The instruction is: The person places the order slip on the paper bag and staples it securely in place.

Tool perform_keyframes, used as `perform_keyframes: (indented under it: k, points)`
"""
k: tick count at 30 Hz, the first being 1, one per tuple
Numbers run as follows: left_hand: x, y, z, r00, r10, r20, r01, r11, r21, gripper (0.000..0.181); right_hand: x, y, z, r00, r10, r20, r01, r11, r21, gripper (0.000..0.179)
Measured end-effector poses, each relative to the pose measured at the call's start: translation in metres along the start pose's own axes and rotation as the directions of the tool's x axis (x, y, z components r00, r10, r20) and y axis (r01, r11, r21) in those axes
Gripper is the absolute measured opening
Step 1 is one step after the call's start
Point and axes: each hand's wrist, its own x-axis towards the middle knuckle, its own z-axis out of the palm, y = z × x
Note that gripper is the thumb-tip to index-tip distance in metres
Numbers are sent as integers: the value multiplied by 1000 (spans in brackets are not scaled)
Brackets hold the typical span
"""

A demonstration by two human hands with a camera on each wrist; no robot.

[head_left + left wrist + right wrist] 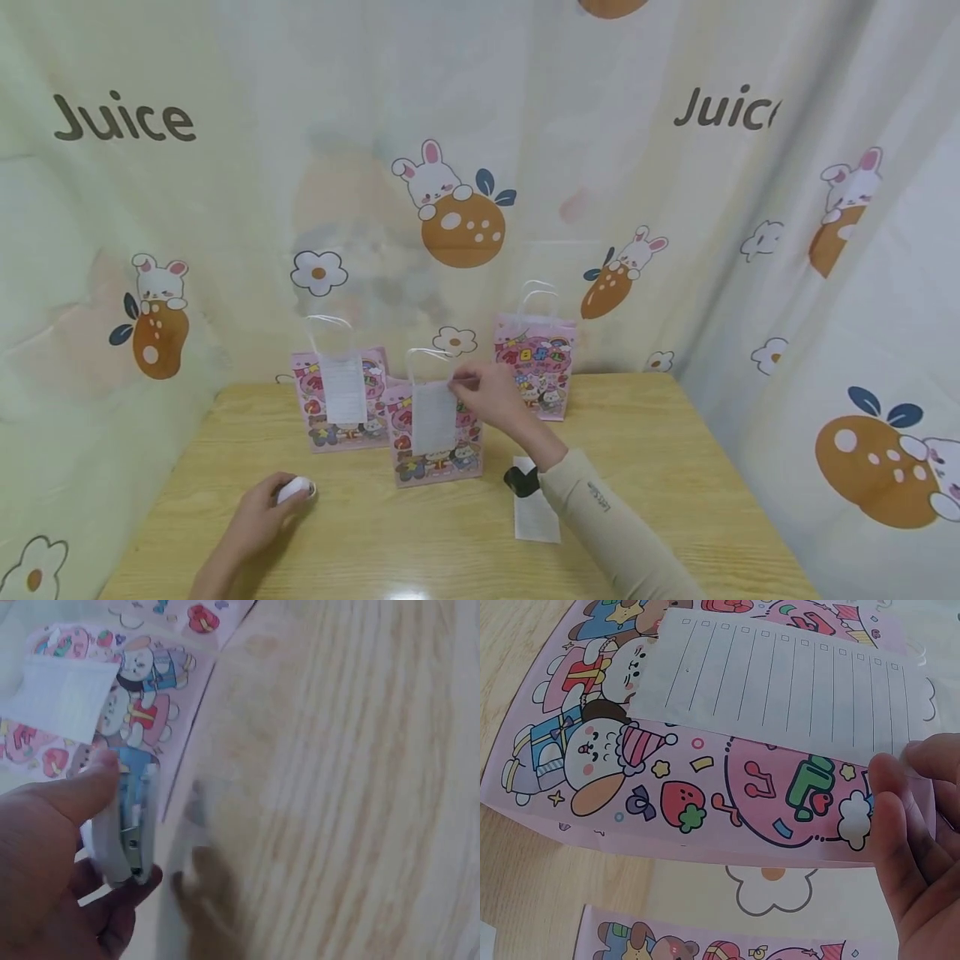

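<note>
My left hand [255,515] holds a small white stapler [296,490] low above the table, left of the middle bag; in the left wrist view the stapler [107,844] sits between thumb and fingers. At the middle pink cartoon gift bag [470,458], the thumb and fingertips of my right hand [491,396] pinch the upper right corner of a lined paper slip [433,423]. That slip [780,686] lies flat against the bag's front, below the white handle, with a row of little checkboxes along one edge. What fastens it at the top is hidden.
Behind to the left stands another pink bag [306,429] with a lined slip [343,392] on its front. A third bag [551,387] without a slip stands at the back right. A loose slip [536,523] lies near the right forearm, under a black object [519,481]. A printed curtain [247,208] surrounds the table.
</note>
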Motion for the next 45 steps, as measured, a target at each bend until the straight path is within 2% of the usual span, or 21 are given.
perform_keyframes:
  k: [3,7,10,14,16,18,20,24,27,32,35,37,40,45]
  points:
    - [0,7,-3,1000,0,-1,0,999,-51,31,1,-1,-1,1000,-3,8,3,1000,-5,10]
    - [1,19,-8,1000,-9,30,13,991,-131,32,2,-2,-1,1000,-3,9,3,1000,-9,11]
    - [1,31,-12,999,2,44,4,988,-152,33,1,-2,0,1000,3,18,-3,1000,-12,13]
    - [2,56,-20,994,103,22,-98,981,-168,28,1,-1,3,1000,8,11,-8,1000,-26,14]
    - [4,69,-24,987,162,9,-157,968,-197,26,0,-1,4,1000,4,-1,-4,999,-32,12]
    - [6,81,-28,982,187,-3,-182,954,-239,29,-1,-2,5,1000,-6,-3,6,1000,-17,11]
    - [7,93,-32,985,174,-17,-171,940,-296,37,-1,-3,6,1000,-9,7,9,1000,6,11]
    - [10,116,-38,996,83,-15,-82,909,-408,57,-1,-5,8,1000,-12,20,12,999,39,10]
    - [13,132,-40,999,42,-12,-43,884,-465,64,-1,-5,8,1000,-24,5,24,999,39,9]
    - [17,160,-37,999,22,-24,-32,844,-536,63,0,-5,9,1000,-25,1,25,999,45,10]
    - [20,175,-31,998,53,-37,-64,826,-559,58,-1,-5,9,1000,-15,8,14,998,60,11]
    - [23,183,-26,994,100,-52,-112,822,-559,55,-1,-5,10,1000,-6,12,5,998,63,11]
    - [27,195,-17,987,143,-67,-157,826,-542,57,-1,-5,10,1000,-5,14,4,998,59,13]
    - [32,208,-2,983,160,-87,-182,853,-490,58,1,-6,10,1000,-3,23,3,999,40,14]
